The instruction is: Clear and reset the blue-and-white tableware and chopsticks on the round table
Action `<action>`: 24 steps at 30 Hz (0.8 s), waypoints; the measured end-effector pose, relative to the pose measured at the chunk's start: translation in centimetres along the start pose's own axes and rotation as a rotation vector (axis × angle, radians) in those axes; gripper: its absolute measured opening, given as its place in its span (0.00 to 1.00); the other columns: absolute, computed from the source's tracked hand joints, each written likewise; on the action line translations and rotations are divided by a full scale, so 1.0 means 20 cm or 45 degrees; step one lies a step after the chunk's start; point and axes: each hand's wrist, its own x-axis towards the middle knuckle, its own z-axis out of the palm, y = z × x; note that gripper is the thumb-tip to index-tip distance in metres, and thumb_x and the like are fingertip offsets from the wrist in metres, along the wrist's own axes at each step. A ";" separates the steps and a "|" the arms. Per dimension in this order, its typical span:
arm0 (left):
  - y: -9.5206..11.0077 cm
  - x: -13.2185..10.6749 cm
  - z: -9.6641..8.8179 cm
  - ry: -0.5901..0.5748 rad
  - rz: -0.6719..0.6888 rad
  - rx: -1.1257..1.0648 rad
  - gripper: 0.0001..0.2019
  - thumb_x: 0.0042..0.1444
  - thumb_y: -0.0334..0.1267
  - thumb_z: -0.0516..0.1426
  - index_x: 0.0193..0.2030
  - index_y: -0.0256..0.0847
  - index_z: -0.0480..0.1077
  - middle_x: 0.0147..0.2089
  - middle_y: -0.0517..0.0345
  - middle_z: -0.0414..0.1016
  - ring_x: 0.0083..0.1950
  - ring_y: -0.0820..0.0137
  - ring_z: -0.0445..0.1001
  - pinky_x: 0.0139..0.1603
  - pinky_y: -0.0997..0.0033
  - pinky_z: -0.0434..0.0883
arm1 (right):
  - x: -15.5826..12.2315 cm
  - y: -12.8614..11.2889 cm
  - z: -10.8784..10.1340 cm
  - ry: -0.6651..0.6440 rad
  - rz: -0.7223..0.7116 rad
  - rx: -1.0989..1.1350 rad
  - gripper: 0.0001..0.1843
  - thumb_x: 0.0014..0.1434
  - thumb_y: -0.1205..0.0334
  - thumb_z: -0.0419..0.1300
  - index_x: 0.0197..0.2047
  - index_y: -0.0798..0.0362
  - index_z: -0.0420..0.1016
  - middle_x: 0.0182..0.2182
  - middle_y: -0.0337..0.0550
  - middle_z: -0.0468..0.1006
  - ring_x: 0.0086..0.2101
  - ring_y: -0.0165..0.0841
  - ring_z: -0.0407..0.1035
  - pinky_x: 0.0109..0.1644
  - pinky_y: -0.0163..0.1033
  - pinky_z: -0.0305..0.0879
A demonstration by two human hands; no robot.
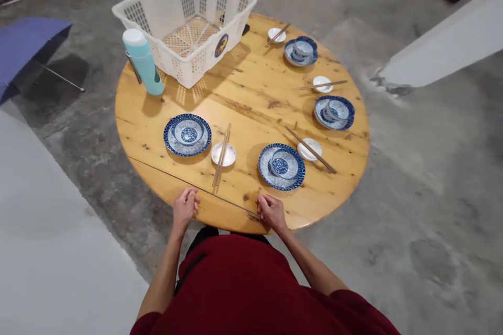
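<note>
My left hand [186, 208] rests at the near edge of the round wooden table, its fingers curled closed with nothing visible in them. Also closed, my right hand [271, 211] lies on the table near the edge, and I see nothing in it. Just beyond the right hand is a blue-and-white plate [264, 172] with a matching bowl [285, 165] on it. Between and beyond my hands, a pair of chopsticks [221, 159] lies across a small white dish [230, 156]. Farther left, another patterned plate [170, 144] carries a bowl [188, 132].
Along the table's [243, 99] right side are more plates [320, 110] with bowls, white dishes [323, 84] and chopsticks. A white plastic basket [188, 65] stands at the far left beside a turquoise bottle [147, 65]. An umbrella [29, 47] and a pillar [444, 42] flank the table.
</note>
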 end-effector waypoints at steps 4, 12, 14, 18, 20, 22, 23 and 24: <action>-0.02 0.00 -0.01 -0.041 0.036 0.022 0.19 0.60 0.54 0.54 0.43 0.40 0.72 0.30 0.61 0.74 0.21 0.76 0.68 0.20 0.77 0.65 | 0.00 -0.02 0.01 0.025 0.012 0.027 0.26 0.56 0.36 0.60 0.23 0.52 0.69 0.14 0.36 0.69 0.12 0.27 0.58 0.15 0.33 0.52; -0.01 -0.01 -0.01 -0.017 0.069 0.058 0.18 0.60 0.54 0.53 0.44 0.41 0.72 0.31 0.61 0.75 0.21 0.76 0.69 0.20 0.77 0.66 | 0.00 -0.01 0.02 0.037 -0.031 0.069 0.23 0.57 0.41 0.60 0.23 0.51 0.68 0.14 0.35 0.68 0.12 0.27 0.58 0.15 0.33 0.53; -0.01 -0.02 0.00 -0.004 0.074 0.061 0.19 0.59 0.54 0.54 0.43 0.40 0.72 0.31 0.60 0.75 0.21 0.76 0.69 0.20 0.77 0.66 | 0.00 -0.01 0.01 0.030 -0.055 0.063 0.22 0.57 0.42 0.59 0.23 0.51 0.67 0.14 0.35 0.69 0.12 0.27 0.59 0.16 0.32 0.53; 0.00 -0.03 0.01 0.045 0.097 0.098 0.19 0.59 0.53 0.53 0.43 0.40 0.72 0.30 0.61 0.74 0.22 0.76 0.68 0.21 0.77 0.66 | 0.00 0.00 0.00 -0.007 -0.091 0.061 0.21 0.58 0.44 0.59 0.23 0.51 0.67 0.15 0.35 0.69 0.13 0.27 0.59 0.17 0.32 0.54; 0.01 -0.03 0.02 0.096 0.099 0.126 0.18 0.60 0.52 0.52 0.44 0.40 0.73 0.30 0.61 0.74 0.22 0.76 0.68 0.21 0.77 0.66 | 0.00 0.00 -0.01 -0.033 -0.108 0.064 0.20 0.57 0.45 0.58 0.23 0.51 0.67 0.15 0.35 0.70 0.13 0.27 0.60 0.18 0.32 0.55; 0.01 -0.04 0.04 0.155 0.104 0.144 0.18 0.60 0.51 0.52 0.44 0.40 0.73 0.30 0.61 0.74 0.21 0.76 0.67 0.21 0.77 0.65 | -0.01 0.00 -0.03 -0.066 -0.124 0.080 0.18 0.56 0.45 0.58 0.25 0.51 0.68 0.16 0.35 0.71 0.14 0.28 0.62 0.19 0.32 0.58; 0.01 -0.04 0.05 0.186 0.110 0.148 0.18 0.60 0.51 0.52 0.44 0.40 0.74 0.29 0.61 0.74 0.22 0.76 0.67 0.21 0.78 0.65 | -0.01 0.01 -0.03 -0.082 -0.130 0.097 0.18 0.56 0.45 0.58 0.26 0.51 0.69 0.17 0.35 0.72 0.15 0.28 0.63 0.19 0.32 0.59; 0.01 -0.05 0.06 0.219 0.120 0.150 0.17 0.59 0.50 0.52 0.44 0.40 0.74 0.29 0.61 0.74 0.22 0.76 0.68 0.22 0.78 0.66 | -0.02 0.01 -0.04 -0.098 -0.132 0.120 0.17 0.56 0.45 0.58 0.27 0.51 0.70 0.17 0.35 0.72 0.15 0.29 0.64 0.20 0.33 0.60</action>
